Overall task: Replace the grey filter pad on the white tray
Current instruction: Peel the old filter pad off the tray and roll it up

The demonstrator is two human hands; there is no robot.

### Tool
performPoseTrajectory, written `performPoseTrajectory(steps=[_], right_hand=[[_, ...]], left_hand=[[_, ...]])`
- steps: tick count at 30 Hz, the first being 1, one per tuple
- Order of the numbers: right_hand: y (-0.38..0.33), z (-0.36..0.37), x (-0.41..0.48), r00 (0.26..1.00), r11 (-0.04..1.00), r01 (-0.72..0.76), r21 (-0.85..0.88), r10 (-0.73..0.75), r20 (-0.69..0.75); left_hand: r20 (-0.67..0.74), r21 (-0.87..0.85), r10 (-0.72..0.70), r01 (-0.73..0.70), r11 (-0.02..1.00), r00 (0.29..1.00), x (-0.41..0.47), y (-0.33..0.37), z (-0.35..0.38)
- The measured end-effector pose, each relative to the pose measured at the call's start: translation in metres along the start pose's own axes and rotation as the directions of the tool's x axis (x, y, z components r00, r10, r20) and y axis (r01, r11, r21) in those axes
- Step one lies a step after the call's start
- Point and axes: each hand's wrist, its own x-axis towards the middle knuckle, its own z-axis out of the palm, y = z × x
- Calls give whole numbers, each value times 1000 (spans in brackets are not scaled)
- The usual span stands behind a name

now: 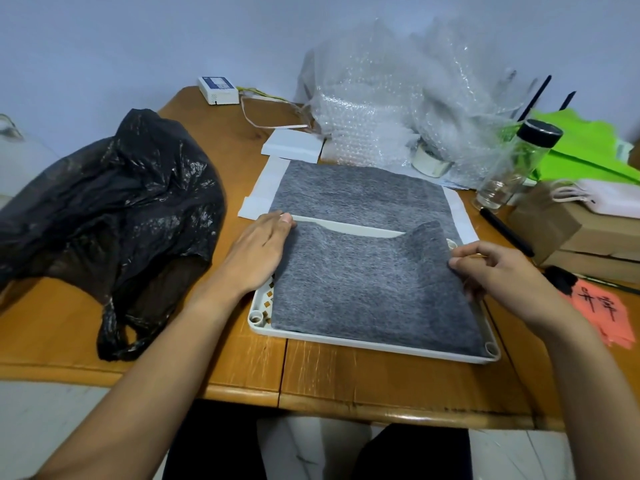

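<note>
A white tray lies on the wooden table in front of me. A grey filter pad covers most of it, with its far right corner lifted and curled. My left hand lies flat on the pad's far left corner, fingers pressing it down. My right hand pinches the pad's right edge between thumb and fingers. Just behind the tray, a second grey filter pad rests flat on white paper.
A crumpled black plastic bag fills the left of the table. Bubble wrap, a tape roll and a glass bottle stand behind. Brown boxes, a black pen and orange paper lie to the right.
</note>
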Motion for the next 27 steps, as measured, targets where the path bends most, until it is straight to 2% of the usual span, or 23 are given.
performPoseTrajectory(steps=[4,11,17,22,27], right_hand=[[0,0,4,998,996,64,67,-65,13],[-23,10,5,954,945,299,132,-295,-45],[-53,41,9,930,921,365,136,-354,-98],[-88,80,15,936,932,353,81,-352,-27],[-102,125,26,909,895,415,-166,-415,36]], left_hand=[[-1,-45,-14,14,999,1000,0,1,-1],[0,-55,-22,22,998,1000,-2,5,-1],[10,-57,-6,6,998,1000,-2,5,0],[1,-69,1,-1,998,1000,-2,8,0],[-4,-88,-37,37,995,999,-1,8,1]])
